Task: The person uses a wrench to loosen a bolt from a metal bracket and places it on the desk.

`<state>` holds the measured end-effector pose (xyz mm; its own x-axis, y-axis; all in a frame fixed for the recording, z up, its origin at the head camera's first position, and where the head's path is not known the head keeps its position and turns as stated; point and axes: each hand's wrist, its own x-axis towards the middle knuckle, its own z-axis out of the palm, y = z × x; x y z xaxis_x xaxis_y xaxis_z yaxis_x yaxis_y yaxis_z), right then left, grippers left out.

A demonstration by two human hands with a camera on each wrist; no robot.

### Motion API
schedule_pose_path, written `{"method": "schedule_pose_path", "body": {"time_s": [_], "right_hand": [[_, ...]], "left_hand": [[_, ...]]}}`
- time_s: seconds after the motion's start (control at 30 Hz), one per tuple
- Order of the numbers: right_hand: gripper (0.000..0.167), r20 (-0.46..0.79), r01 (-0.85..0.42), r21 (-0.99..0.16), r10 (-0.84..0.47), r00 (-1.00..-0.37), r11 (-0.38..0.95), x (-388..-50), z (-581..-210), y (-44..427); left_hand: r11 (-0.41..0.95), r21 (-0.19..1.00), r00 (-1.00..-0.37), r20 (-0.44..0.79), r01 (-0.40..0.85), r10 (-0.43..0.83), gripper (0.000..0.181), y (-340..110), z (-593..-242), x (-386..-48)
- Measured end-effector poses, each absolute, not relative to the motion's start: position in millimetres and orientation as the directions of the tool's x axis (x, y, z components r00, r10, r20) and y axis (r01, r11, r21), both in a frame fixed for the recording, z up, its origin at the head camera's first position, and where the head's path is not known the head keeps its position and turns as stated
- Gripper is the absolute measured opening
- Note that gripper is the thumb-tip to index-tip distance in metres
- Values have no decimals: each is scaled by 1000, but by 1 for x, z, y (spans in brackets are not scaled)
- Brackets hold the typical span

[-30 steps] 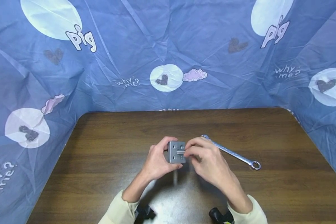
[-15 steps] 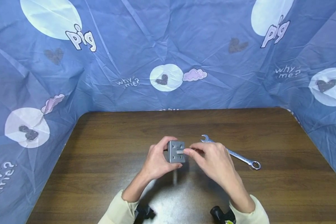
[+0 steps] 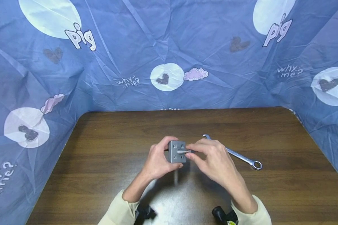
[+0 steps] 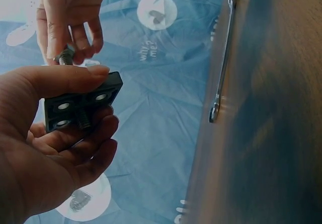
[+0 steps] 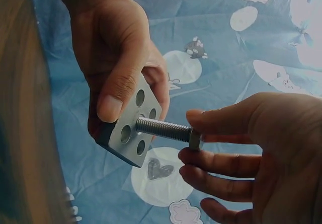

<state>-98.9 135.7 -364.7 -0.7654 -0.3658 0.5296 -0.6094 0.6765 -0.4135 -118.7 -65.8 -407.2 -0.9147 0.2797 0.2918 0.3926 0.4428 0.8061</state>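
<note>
In the head view my left hand [image 3: 159, 160] grips a square grey metal plate [image 3: 173, 157] by its edges, above the table. The plate has several round holes. A threaded hex bolt [image 5: 163, 128] runs through its middle, and in the left wrist view a short threaded end [image 4: 84, 119] shows on the other side. Most of the shank stands out on the side facing my right hand [image 3: 217, 161]. That hand pinches the bolt head [image 5: 195, 139] between thumb and fingers, with its other fingers loosely bent below.
A combination wrench [image 3: 242, 157] lies slantwise on the brown wooden table [image 3: 115, 134], behind and right of my right hand, which partly hides it. Blue printed cloth [image 3: 124, 62] hangs around the back and sides. Black wrist gear [image 3: 224, 215] sits by each cuff.
The fingers of my right hand have shifted around the bolt head, drawing together and then spreading again. My left hand and the plate stay nearly still.
</note>
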Motion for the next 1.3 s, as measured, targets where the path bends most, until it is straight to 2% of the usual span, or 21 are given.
{"method": "schedule_pose_path", "body": {"time_s": [0.37,0.47,0.67,0.8,0.97,1.07,1.3], "right_hand": [[24,632,-725,-389,-409,-659,568,-101,-368,133],[24,639,-738,-392,-415,-648,549,-102,-368,132],[23,576,-681,-398,-410,-707,615,-100,-366,133],[32,526,-588,-433,-338,-780,683,-99,-364,133],[21,463,-492,-454,-275,-843,743,-98,-363,133],[17,464,-508,-450,-293,-836,735,-98,-363,133],[20,568,-629,-419,-352,-744,655,-100,-366,135]], "left_hand": [[433,809,-911,295,398,287,72,-65,-407,-119],[433,808,-910,296,400,289,72,-65,-407,-119],[427,807,-907,306,408,290,72,-66,-407,-119],[431,806,-909,308,406,282,72,-66,-406,-119],[434,814,-918,291,386,270,72,-66,-405,-119],[435,816,-920,286,380,268,73,-66,-405,-118],[441,806,-915,299,394,271,73,-67,-406,-119]]}}
